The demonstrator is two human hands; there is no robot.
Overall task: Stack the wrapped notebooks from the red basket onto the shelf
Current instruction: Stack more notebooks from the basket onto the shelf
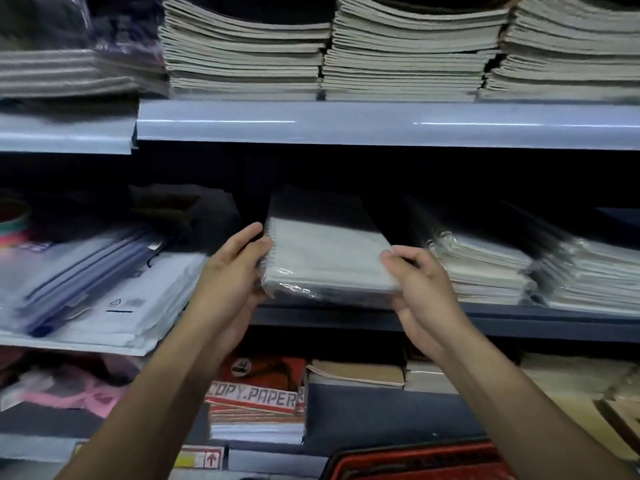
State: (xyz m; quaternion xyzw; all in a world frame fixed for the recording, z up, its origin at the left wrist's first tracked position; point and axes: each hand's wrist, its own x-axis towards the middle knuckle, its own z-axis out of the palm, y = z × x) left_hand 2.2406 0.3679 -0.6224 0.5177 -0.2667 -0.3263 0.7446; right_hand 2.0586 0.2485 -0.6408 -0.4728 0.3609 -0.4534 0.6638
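At the bottom edge, only the rim of a red plastic basket [415,462] showed; its contents were cut off. Above it, two bare forearms reached forward. The left hand [232,271] and right hand [426,289] each closed a grip on one side of a clear-wrapped bundle of white spiral notebooks [325,258], which lay partly in on the grey metal middle shelf [519,320], its near end at the lip. The bundle looked stiff and fairly heavy, its film probably slippery (holding both side edges seemed wise). Just to its right sat similar wrapped stacks [485,265]. Behind, the shelf's back was dark and unreadable, and motion blur softened everything.
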